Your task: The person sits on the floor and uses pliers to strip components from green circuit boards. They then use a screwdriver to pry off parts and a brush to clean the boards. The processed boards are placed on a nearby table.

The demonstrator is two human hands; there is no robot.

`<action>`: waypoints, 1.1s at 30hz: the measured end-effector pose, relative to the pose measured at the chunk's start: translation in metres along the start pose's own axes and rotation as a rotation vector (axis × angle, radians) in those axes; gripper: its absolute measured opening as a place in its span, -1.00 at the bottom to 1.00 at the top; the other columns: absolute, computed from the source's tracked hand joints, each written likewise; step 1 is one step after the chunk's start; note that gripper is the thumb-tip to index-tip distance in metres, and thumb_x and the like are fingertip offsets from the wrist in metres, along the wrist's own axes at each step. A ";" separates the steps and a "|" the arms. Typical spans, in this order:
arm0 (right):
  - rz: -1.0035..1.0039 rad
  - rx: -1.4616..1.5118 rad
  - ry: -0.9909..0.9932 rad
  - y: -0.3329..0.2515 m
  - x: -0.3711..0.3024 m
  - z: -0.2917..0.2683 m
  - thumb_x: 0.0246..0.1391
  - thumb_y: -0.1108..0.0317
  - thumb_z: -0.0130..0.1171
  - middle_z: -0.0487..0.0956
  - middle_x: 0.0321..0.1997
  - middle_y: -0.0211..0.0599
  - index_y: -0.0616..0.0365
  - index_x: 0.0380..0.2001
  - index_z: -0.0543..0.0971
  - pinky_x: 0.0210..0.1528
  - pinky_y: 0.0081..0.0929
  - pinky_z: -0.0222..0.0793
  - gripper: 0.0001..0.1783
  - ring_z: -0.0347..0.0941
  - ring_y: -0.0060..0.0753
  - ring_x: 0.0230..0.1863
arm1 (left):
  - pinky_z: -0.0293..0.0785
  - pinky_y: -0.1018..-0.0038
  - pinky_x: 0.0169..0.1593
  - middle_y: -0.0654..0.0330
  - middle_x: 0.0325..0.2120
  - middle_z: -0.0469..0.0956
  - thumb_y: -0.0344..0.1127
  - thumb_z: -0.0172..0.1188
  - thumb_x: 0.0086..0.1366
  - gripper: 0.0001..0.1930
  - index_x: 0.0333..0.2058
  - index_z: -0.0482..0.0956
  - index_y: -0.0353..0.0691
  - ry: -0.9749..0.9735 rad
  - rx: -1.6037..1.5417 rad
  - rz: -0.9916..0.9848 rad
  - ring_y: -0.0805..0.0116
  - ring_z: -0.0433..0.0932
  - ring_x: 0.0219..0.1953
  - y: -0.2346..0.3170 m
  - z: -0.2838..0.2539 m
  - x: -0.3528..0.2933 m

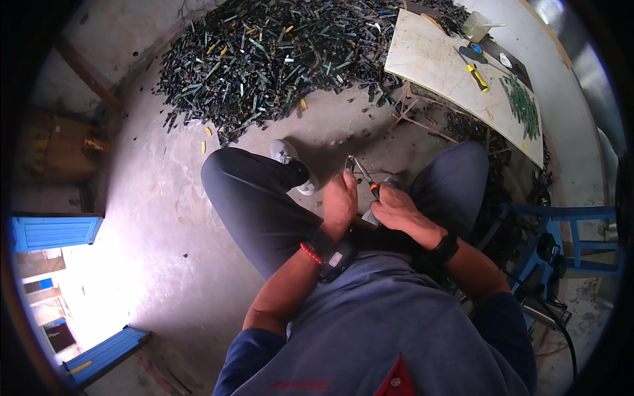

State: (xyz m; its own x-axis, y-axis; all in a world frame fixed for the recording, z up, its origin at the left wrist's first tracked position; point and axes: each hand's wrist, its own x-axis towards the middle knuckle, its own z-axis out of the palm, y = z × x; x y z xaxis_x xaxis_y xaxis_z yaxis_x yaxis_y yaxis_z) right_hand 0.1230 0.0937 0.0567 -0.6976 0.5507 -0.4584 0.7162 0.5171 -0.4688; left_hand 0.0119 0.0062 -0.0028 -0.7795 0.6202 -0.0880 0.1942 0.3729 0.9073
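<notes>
Between my knees, my left hand (341,197) is closed around a small dark piece with a copper-coloured tip (350,160); its exact kind is too small to make out. My right hand (395,207) grips a pair of pliers (368,178) with orange and black handles. The pliers' jaws point up and left and meet the small piece just above my left fingertips. Whether the jaws are clamped on it I cannot tell. A large heap of small dark strips (264,63), mixed with a few yellow ones, lies on the floor beyond my feet.
At the far right a white board (436,59) bears a yellow-and-black handled tool (477,78), a group of green strips (520,105) and a translucent plastic cup (477,28). A blue chair (561,231) stands at right. A blue door panel (56,231) is at left.
</notes>
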 end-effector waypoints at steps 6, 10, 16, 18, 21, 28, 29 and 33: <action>-0.099 -0.087 -0.022 -0.005 -0.008 -0.005 -0.06 0.26 -0.01 0.52 -0.38 0.09 0.34 -0.35 0.40 -0.25 -0.10 0.35 -0.69 0.48 0.12 -0.28 | 0.32 0.21 -0.46 -0.06 -0.70 0.41 -0.11 -0.16 0.38 -0.54 -0.54 0.43 -0.40 0.006 0.005 -0.005 0.04 0.43 -0.61 0.004 0.000 -0.001; 0.049 -0.004 -0.053 -0.004 -0.002 0.001 -0.06 0.26 -0.02 0.53 -0.34 0.09 0.34 -0.31 0.39 -0.22 -0.11 0.35 -0.67 0.48 0.11 -0.23 | 0.33 0.18 -0.45 -0.09 -0.68 0.43 -0.11 -0.15 0.38 -0.54 -0.53 0.44 -0.40 0.009 0.036 0.006 -0.03 0.45 -0.59 0.007 -0.001 -0.001; 0.043 0.010 -0.070 -0.010 0.001 0.002 -0.04 0.24 -0.04 0.54 -0.35 0.10 0.35 -0.33 0.37 -0.18 -0.12 0.35 -0.66 0.49 0.14 -0.25 | 0.36 0.05 -0.40 -0.20 -0.60 0.47 -0.13 -0.13 0.35 -0.58 -0.50 0.47 -0.38 0.040 0.124 0.017 -0.21 0.48 -0.48 0.020 -0.004 -0.003; 0.053 -0.007 -0.085 -0.015 0.001 0.000 -0.04 0.23 -0.05 0.54 -0.35 0.10 0.35 -0.33 0.37 -0.18 -0.12 0.35 -0.66 0.49 0.14 -0.24 | 0.37 0.02 -0.38 -0.22 -0.57 0.48 -0.13 -0.13 0.35 -0.59 -0.50 0.47 -0.37 0.050 0.166 0.010 -0.24 0.48 -0.45 0.023 -0.005 -0.003; 0.048 -0.022 -0.097 -0.018 0.002 -0.002 -0.03 0.22 -0.05 0.54 -0.34 0.11 0.36 -0.34 0.37 -0.18 -0.13 0.35 -0.65 0.48 0.14 -0.24 | 0.37 0.01 -0.38 -0.22 -0.57 0.48 -0.14 -0.13 0.35 -0.59 -0.51 0.46 -0.37 0.065 0.193 0.025 -0.25 0.47 -0.45 0.020 -0.004 -0.002; 0.077 -0.020 -0.102 -0.027 -0.001 -0.007 -0.03 0.22 -0.03 0.55 -0.33 0.11 0.36 -0.31 0.37 -0.17 -0.14 0.37 -0.64 0.49 0.13 -0.23 | 0.36 0.01 -0.38 -0.20 -0.59 0.49 -0.14 -0.12 0.34 -0.62 -0.49 0.47 -0.34 0.062 0.204 0.006 -0.23 0.48 -0.47 0.016 -0.002 -0.003; 0.072 -0.032 -0.106 -0.027 0.000 -0.006 -0.03 0.23 -0.03 0.55 -0.33 0.11 0.36 -0.30 0.38 -0.17 -0.14 0.37 -0.64 0.49 0.13 -0.22 | 0.36 0.00 -0.38 -0.20 -0.59 0.49 -0.14 -0.12 0.34 -0.62 -0.49 0.47 -0.34 0.064 0.202 0.007 -0.23 0.48 -0.47 0.014 -0.001 -0.003; 0.059 -0.078 -0.108 -0.027 0.002 -0.006 -0.04 0.25 -0.03 0.56 -0.33 0.10 0.35 -0.26 0.38 -0.17 -0.15 0.38 -0.64 0.50 0.12 -0.22 | 0.37 0.01 -0.39 -0.21 -0.59 0.49 -0.14 -0.12 0.34 -0.61 -0.49 0.47 -0.34 0.059 0.197 0.011 -0.22 0.48 -0.47 0.011 -0.001 -0.003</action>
State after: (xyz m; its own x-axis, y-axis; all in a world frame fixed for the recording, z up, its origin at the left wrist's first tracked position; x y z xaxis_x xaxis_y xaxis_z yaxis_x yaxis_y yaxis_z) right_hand 0.1026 0.0851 0.0731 -0.6495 0.5102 -0.5638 0.7526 0.5374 -0.3807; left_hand 0.0154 0.0076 0.0081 -0.8092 0.5856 -0.0488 0.3111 0.4974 0.8098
